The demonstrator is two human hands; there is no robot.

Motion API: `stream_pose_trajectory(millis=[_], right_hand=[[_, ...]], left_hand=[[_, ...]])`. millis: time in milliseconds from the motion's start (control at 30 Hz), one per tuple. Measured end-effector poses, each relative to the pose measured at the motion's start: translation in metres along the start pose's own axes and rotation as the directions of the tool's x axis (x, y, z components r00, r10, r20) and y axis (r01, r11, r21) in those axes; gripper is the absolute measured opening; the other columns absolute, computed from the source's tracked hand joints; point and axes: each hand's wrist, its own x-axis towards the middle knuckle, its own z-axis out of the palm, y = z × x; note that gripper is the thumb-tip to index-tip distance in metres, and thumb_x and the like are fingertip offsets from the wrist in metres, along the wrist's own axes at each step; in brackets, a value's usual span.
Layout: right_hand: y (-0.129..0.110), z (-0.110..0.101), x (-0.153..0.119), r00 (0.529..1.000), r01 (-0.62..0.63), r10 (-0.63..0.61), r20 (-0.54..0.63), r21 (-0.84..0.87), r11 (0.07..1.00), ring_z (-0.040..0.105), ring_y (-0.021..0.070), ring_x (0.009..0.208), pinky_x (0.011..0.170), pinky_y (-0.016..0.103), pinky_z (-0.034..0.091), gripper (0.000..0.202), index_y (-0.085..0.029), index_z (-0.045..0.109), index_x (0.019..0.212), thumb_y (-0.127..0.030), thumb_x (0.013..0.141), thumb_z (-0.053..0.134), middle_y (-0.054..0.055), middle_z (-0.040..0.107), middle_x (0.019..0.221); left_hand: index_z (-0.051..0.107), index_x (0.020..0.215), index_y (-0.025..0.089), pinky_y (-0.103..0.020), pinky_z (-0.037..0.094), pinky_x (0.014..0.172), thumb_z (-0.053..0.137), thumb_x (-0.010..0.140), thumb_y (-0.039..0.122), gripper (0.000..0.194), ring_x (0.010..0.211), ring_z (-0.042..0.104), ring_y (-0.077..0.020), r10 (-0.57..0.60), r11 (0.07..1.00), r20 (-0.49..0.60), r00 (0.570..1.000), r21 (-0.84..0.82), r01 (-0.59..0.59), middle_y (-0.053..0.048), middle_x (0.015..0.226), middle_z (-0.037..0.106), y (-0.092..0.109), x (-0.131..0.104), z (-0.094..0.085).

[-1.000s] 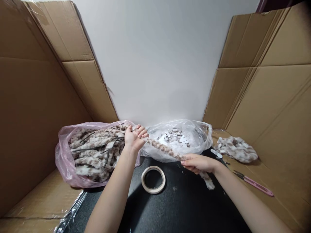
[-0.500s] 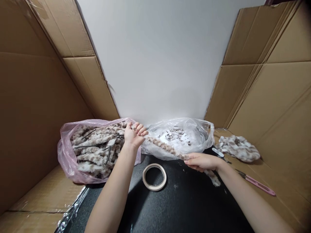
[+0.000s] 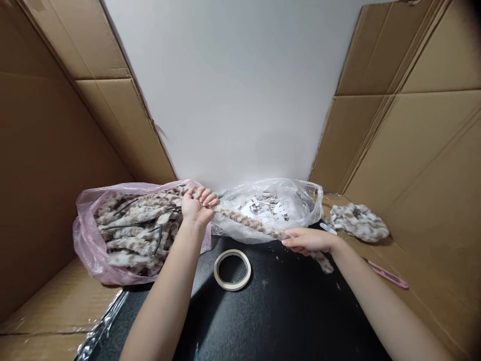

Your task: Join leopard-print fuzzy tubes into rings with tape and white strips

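A long strip of spotted brown-and-white plush fur [image 3: 246, 220] stretches slantwise between my two hands. My left hand [image 3: 198, 204] is closed round its upper end, beside the pink plastic bag [image 3: 87, 245]. Lower and to the right, my right hand [image 3: 306, 240] pinches the strip, and a loose tail of it hangs out below the palm. Many similar furry strips [image 3: 131, 233] with black cords among them fill the pink bag. Behind the held strip lies a clear plastic bag [image 3: 313, 205] with white and patterned scraps inside.
A roll of tape [image 3: 232, 271] lies flat on the black table top [image 3: 285, 311]. To the right, on cardboard, are a bundle of plush fur [image 3: 358, 222] and a pink-handled tool [image 3: 389, 275]. Tall cardboard panels [image 3: 421, 145] flank both sides, with a pale wall [image 3: 233, 90] at the back.
The whole view has shifted slightly, so everything sits a little further left and higher. Both hands keep their hold on the fur strip, with little other movement.
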Motion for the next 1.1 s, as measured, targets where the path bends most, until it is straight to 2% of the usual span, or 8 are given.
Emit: stream_pose_trajectory(millis=[167, 333, 467, 633, 767, 867, 967, 1100], right_hand=[[0.004, -0.005, 0.002, 1.000, 0.014, -0.014, 0.012, 0.021, 1.000, 0.036, 0.0050, 0.044, 0.040, 0.018, 0.030, 0.051, -0.019, 0.045, 0.079, -0.064, 0.072, 0.068, -0.008, 0.044, 0.058], [0.007, -0.006, 0.004, 0.998, -0.025, 0.019, 0.059, 0.102, 0.994, 0.019, 0.0026, 0.040, 0.038, 0.015, 0.017, 0.055, -0.020, 0.041, 0.080, -0.074, 0.077, 0.054, -0.012, 0.030, 0.052], [0.005, 0.000, 0.005, 0.997, -0.039, 0.028, 0.076, 0.139, 0.990, 0.018, 0.0021, 0.040, 0.038, 0.013, 0.015, 0.054, -0.022, 0.033, 0.077, -0.071, 0.078, 0.055, -0.013, 0.028, 0.054], [0.001, 0.005, 0.005, 0.994, -0.054, 0.041, 0.101, 0.129, 0.990, 0.020, 0.0018, 0.039, 0.037, 0.014, 0.016, 0.052, -0.022, 0.033, 0.074, -0.067, 0.078, 0.060, -0.012, 0.030, 0.053], [0.000, 0.000, -0.001, 1.000, -0.015, 0.012, 0.027, 0.104, 0.994, 0.022, 0.0019, 0.040, 0.039, 0.015, 0.018, 0.052, -0.020, 0.039, 0.073, -0.066, 0.074, 0.065, -0.012, 0.033, 0.053], [-0.002, -0.009, -0.010, 0.990, 0.082, -0.072, -0.122, 0.084, 0.993, 0.031, 0.0033, 0.045, 0.042, 0.017, 0.023, 0.049, -0.018, 0.047, 0.078, -0.062, 0.073, 0.068, -0.009, 0.042, 0.059], [-0.007, -0.020, -0.021, 0.913, 0.232, -0.198, -0.356, 0.055, 0.971, 0.036, 0.0060, 0.049, 0.047, 0.020, 0.028, 0.047, -0.017, 0.054, 0.093, -0.058, 0.074, 0.068, -0.009, 0.045, 0.060], [-0.015, -0.025, -0.029, 0.675, 0.442, -0.338, -0.655, -0.008, 0.897, 0.046, 0.0111, 0.060, 0.058, 0.025, 0.037, 0.045, -0.018, 0.058, 0.092, -0.055, 0.070, 0.073, -0.004, 0.051, 0.066]], left_hand=[[0.032, 0.056, 0.019, -0.019, 0.027, 0.036, 0.026, 0.096, 0.028, 0.041, 0.031, 0.028, -0.0067, 0.040, 0.999, -0.009, 0.999, -0.034, -0.041, 0.007, 0.041, 0.028, 0.010, 0.001, -0.003], [0.031, 0.058, 0.019, -0.017, 0.024, 0.033, 0.030, 0.093, 0.013, 0.035, 0.029, 0.025, -0.0059, 0.080, 0.995, -0.057, 0.995, -0.062, -0.083, 0.008, 0.038, 0.026, 0.022, 0.003, -0.004], [0.034, 0.062, 0.019, -0.016, 0.021, 0.031, 0.028, 0.092, 0.004, 0.034, 0.027, 0.023, -0.0053, 0.113, 0.990, -0.114, 0.987, -0.076, -0.122, 0.009, 0.036, 0.024, 0.036, 0.003, -0.005], [0.033, 0.064, 0.019, -0.015, 0.020, 0.030, 0.021, 0.098, 0.010, 0.037, 0.026, 0.021, -0.0046, 0.196, 0.975, -0.160, 0.968, -0.075, -0.210, 0.009, 0.034, 0.022, 0.057, -0.003, -0.007], [0.032, 0.064, 0.019, -0.016, 0.021, 0.030, 0.021, 0.099, 0.016, 0.037, 0.027, 0.020, -0.0053, 0.231, 0.968, -0.156, 0.960, -0.059, -0.243, 0.008, 0.034, 0.024, 0.070, -0.010, -0.010], [0.031, 0.063, 0.020, -0.017, 0.021, 0.030, 0.019, 0.099, 0.016, 0.038, 0.027, 0.021, -0.0057, 0.238, 0.969, -0.151, 0.960, -0.033, -0.245, 0.008, 0.033, 0.024, 0.075, -0.012, -0.012], [0.031, 0.064, 0.019, -0.014, 0.023, 0.031, 0.016, 0.099, 0.015, 0.039, 0.026, 0.022, -0.0046, 0.248, 0.969, -0.133, 0.960, 0.010, -0.249, 0.008, 0.033, 0.025, 0.075, -0.011, -0.014], [0.038, 0.068, 0.019, -0.014, 0.029, 0.034, 0.020, 0.098, 0.022, 0.035, 0.029, 0.031, -0.0042, 0.190, 0.975, -0.064, 0.980, 0.133, -0.180, 0.008, 0.037, 0.033, 0.070, -0.012, -0.010]])
